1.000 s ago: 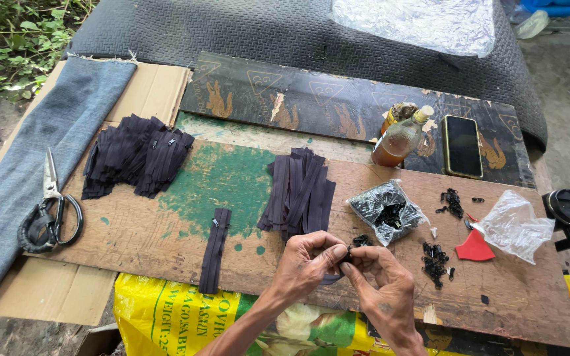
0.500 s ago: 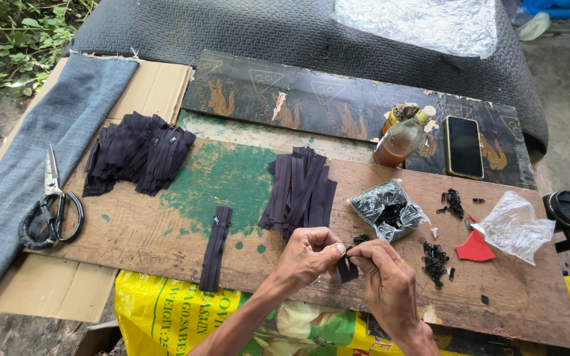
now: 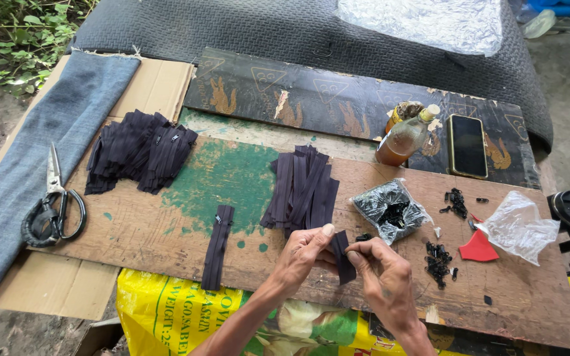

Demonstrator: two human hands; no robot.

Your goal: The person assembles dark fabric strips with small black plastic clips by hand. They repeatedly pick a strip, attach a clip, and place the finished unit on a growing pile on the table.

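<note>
Boards make up the work surface: a worn wooden plank (image 3: 166, 231) with a green paint patch lies nearest, a dark printed board (image 3: 338, 99) sits behind it, and flattened cardboard (image 3: 54, 283) sticks out at the left under a strip of grey-blue cloth (image 3: 54, 145). Bare ground and green leaves show at the far left, and a dark textured mat (image 3: 232, 26) fills the back.

Both hands meet over the plank's near edge. The left hand (image 3: 305, 254) and right hand (image 3: 384, 273) each pinch the same short dark zipper piece (image 3: 342, 257), fingers closed on it from either side, the piece held upright just above the wood.

One single zipper (image 3: 217, 247) lies on the plank to the left of the hands, with open wood around it. A stack of zipper pieces (image 3: 305, 188) lies just beyond the hands, and a larger heap (image 3: 140, 151) is well to the left. Scissors (image 3: 54, 204) rest on the cloth.

To the right lie an open clear bag of small black parts (image 3: 390, 211), loose black sliders (image 3: 438, 262), a red scrap (image 3: 477, 247) and a crumpled clear bag (image 3: 519, 227). A bottle of amber liquid (image 3: 405, 138) and a phone (image 3: 468, 145) sit on the dark board. A yellow printed sack (image 3: 166, 310) hangs below the plank's front edge.
</note>
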